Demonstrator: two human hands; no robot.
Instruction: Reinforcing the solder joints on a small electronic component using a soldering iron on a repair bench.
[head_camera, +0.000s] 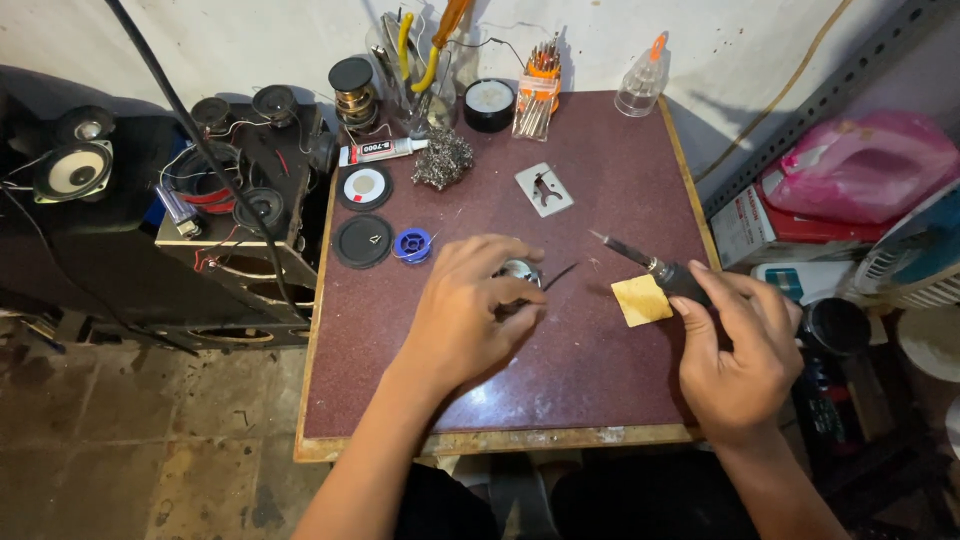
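Observation:
My left hand (470, 305) rests on the maroon table (560, 390) with its fingers closed around a small round metal part (520, 272); thin dark wires stick out to the right of it. My right hand (742, 345) grips a black soldering iron (650, 262), tip pointing up and left, raised just above the table. A yellow sponge square (640, 300) lies just under the iron's shaft, between the two hands.
At the table's back stand a tool jar (415, 80), a screwdriver rack (537, 90), a clear bottle (642, 80), a round tin (489, 105), a glue tube (380, 151), steel wool (443, 160), a metal plate (544, 188), black discs (363, 215) and a blue spool (412, 244). Loose speakers (240, 170) lie left.

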